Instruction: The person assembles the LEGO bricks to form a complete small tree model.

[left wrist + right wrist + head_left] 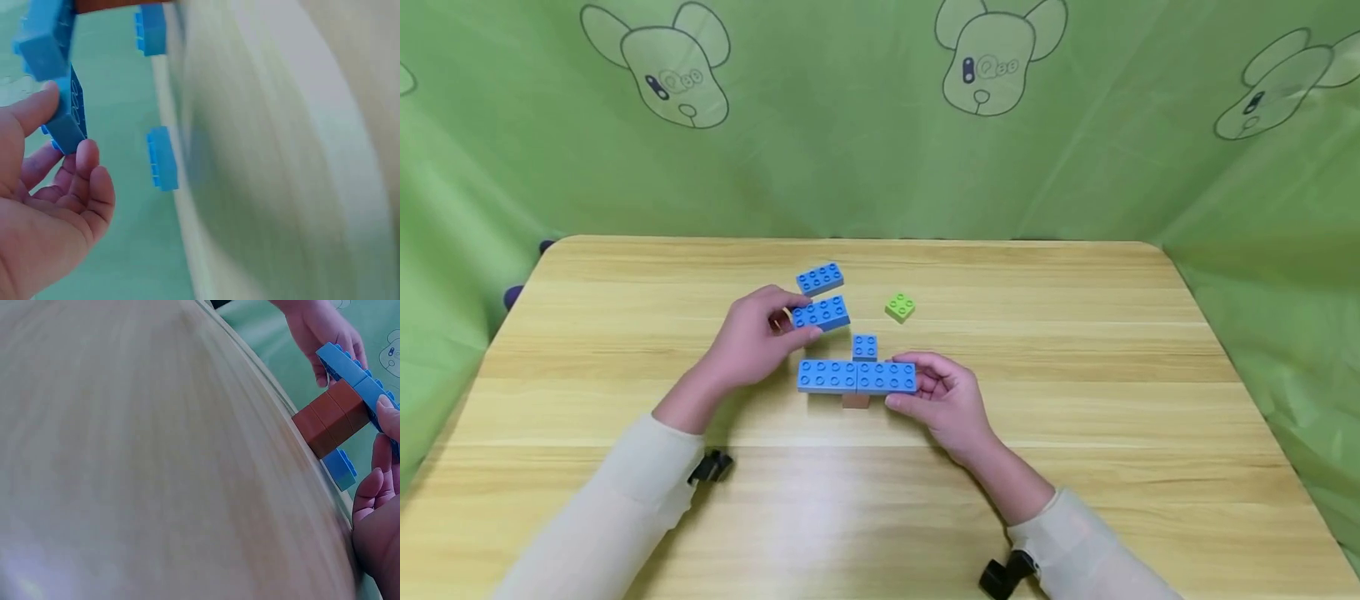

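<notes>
My left hand pinches a blue eight-stud brick between thumb and fingers, raised off the table in the left wrist view. Two more blue eight-stud bricks lie end to end across the top of a brown brick stack, forming a T shape. My right hand grips the right end of this row, thumb on the near side and fingers on the far side. Just behind the row is a small blue four-stud brick.
Farther back on the wooden table lie a loose blue eight-stud brick and a small lime green brick. A green curtain with printed animal heads hangs behind the table and along its sides.
</notes>
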Available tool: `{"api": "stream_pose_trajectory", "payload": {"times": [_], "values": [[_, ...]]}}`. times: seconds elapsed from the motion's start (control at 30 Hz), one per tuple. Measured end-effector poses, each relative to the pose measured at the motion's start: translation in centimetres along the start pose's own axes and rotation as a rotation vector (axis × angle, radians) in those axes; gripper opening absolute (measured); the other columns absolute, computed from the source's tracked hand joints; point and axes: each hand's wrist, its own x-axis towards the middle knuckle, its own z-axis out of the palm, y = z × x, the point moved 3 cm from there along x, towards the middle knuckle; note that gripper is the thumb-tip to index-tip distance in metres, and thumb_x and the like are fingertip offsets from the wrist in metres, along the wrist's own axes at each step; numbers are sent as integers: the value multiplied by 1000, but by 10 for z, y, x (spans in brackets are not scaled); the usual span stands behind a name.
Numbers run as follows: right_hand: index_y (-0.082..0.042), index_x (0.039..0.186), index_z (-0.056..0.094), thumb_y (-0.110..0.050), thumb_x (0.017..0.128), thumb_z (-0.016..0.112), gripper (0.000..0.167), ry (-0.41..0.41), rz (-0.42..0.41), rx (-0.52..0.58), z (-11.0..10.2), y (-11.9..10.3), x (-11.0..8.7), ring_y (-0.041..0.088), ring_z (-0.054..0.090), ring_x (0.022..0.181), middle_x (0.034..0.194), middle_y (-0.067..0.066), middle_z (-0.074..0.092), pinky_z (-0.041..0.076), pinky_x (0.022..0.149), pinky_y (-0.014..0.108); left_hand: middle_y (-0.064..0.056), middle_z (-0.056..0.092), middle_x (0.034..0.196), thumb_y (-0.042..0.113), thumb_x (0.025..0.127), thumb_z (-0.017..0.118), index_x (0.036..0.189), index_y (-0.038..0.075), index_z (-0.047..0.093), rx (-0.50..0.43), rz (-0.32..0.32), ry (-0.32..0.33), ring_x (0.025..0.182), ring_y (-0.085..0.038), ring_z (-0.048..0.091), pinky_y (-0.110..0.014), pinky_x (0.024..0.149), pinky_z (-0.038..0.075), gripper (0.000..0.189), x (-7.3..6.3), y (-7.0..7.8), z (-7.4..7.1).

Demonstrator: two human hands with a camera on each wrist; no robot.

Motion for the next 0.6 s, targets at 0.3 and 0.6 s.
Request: {"api": "stream_pose_trajectory", "payload": {"times": [0.3, 0.6], "values": [[15, 120, 59, 22, 75, 74, 48, -6, -4, 7, 1, 0, 0, 24, 69, 93, 108, 20, 69, 56, 80, 35, 2, 63, 98, 15, 85, 82, 116, 4, 71, -91, 122, 46, 81, -17, 55, -35, 72, 49, 35, -23, 20, -3], [14, 121, 61, 21, 76, 75, 47, -1, -2, -22, 0, 2, 1, 24, 69, 93, 108, 22, 68, 56, 80, 34, 6, 63, 100, 16, 83, 84, 115, 8, 73, -105, 178, -17, 86, -21, 56, -41, 76, 49, 35, -32, 28, 2]]}}
